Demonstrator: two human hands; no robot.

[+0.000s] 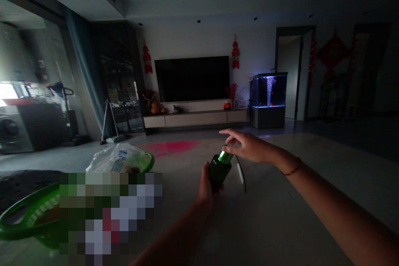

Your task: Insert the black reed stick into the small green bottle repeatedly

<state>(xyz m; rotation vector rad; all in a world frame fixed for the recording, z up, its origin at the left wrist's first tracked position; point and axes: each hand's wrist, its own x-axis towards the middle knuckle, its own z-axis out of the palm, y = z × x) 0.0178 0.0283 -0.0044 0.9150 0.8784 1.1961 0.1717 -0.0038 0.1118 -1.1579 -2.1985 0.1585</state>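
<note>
My left hand point(205, 187) is wrapped round the body of a dark green bottle point(219, 172) and holds it out in front of me, tilted away. My right hand point(246, 145) is at the bottle's bright green neck point(225, 156), thumb and fingers pinched near the top, the index finger stretched out. A thin dark cord or strap with a pale piece point(240, 173) hangs below the right hand. The room is dim, so what the right fingers pinch is unclear.
A green plastic basket point(28, 216) sits at lower left, beside a white plastic bag point(116, 158) in another green basket. Ahead are a wall television point(192, 78), a low cabinet point(195, 118), a lit fish tank point(268, 91) and an open floor.
</note>
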